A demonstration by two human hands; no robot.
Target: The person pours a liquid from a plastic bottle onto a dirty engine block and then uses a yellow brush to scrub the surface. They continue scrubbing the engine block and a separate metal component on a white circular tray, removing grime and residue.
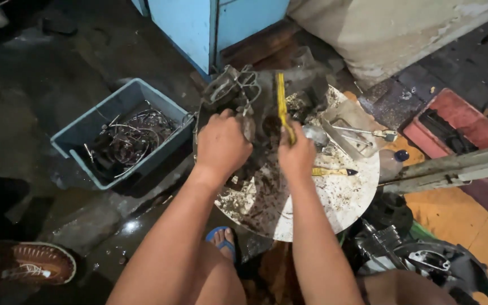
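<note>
Dark, grimy metal engine part [238,96], cast and irregular with wire loops at its top, stands on the far left portion of a round, white, dirt-strewn tray [340,197], just in front of a pale blue cabinet [199,28]. Far left, on the wet dark floor: a brown woven shoe [38,262]; beyond it a grey-blue rectangular plastic bin [94,121] holding tangled wires and small metal pieces, its right corner just beside the engine part. Left hand [221,144]: closed, knuckles up, gripping the lower side of the engine part. Below, between the forearms, a foot in a blue sandal [221,240]. Right hand [296,155]: fist clamped around the handle of a long yellow-handled tool [282,104], which points away over the part; its working end cannot be made out. On the tray to the right: a small yellow-handled brush [333,171], lying flat, and a grey metal plate [348,127] with a steel screwdriver-like tool [368,133] across it. Far right: a red rectangular tray [464,118] with dark items.
</note>
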